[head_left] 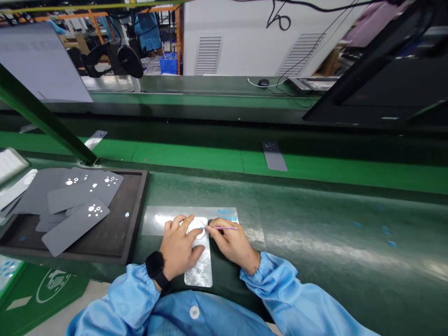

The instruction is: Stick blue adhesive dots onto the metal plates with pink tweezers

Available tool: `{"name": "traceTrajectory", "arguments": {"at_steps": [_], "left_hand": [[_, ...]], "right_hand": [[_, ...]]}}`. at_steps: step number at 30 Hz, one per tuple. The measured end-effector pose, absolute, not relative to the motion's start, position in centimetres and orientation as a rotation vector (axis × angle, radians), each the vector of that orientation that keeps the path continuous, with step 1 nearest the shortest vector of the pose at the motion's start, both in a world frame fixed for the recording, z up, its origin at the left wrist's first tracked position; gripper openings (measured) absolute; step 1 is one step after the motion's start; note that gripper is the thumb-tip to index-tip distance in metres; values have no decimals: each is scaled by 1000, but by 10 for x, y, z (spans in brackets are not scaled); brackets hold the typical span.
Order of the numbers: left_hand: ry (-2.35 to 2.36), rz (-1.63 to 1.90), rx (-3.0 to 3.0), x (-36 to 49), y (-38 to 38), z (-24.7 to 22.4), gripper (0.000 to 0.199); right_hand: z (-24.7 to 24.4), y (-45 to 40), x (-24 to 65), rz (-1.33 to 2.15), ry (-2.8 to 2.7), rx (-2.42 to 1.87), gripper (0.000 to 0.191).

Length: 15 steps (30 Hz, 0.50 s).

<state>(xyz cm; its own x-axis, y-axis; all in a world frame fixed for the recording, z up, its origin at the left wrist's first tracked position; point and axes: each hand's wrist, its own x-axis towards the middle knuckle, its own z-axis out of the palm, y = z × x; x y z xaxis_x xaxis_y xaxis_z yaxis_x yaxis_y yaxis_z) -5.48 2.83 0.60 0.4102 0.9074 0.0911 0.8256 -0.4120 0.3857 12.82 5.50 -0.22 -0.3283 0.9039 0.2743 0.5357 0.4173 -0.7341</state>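
Observation:
My left hand (180, 245) lies with spread fingers over the top of a pale phone back panel (199, 270). Its index finger and thumb rest on the panel, around a white ring (196, 228) at its upper end. A thin pink stick (225, 228) is pinched in my right hand (233, 242), its tip end near a small blue piece (202, 228) inside the ring. Under the panel's top edge lies a clear sheet (154, 220), with several blue stickers (226, 212) at its right end.
To the left, a dark tray (138, 210) holds several grey phone panels (77, 227). Beyond the green bench (315, 219) runs a green conveyor belt (196, 158) carrying a grey panel (275, 156). A slanted green post (45, 114) rises at left; a dark monitor (392, 88) stands upper right.

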Motion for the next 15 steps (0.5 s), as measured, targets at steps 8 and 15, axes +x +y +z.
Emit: {"name": "traceTrajectory", "arguments": {"at_steps": [8, 15], "left_hand": [[1518, 438, 2382, -54, 29, 6, 30], [1525, 431, 2383, -54, 29, 7, 30]], "right_hand": [[-5, 55, 126, 696, -1990, -1190, 19], [-3, 54, 127, 627, -2041, -1186, 22]]}}
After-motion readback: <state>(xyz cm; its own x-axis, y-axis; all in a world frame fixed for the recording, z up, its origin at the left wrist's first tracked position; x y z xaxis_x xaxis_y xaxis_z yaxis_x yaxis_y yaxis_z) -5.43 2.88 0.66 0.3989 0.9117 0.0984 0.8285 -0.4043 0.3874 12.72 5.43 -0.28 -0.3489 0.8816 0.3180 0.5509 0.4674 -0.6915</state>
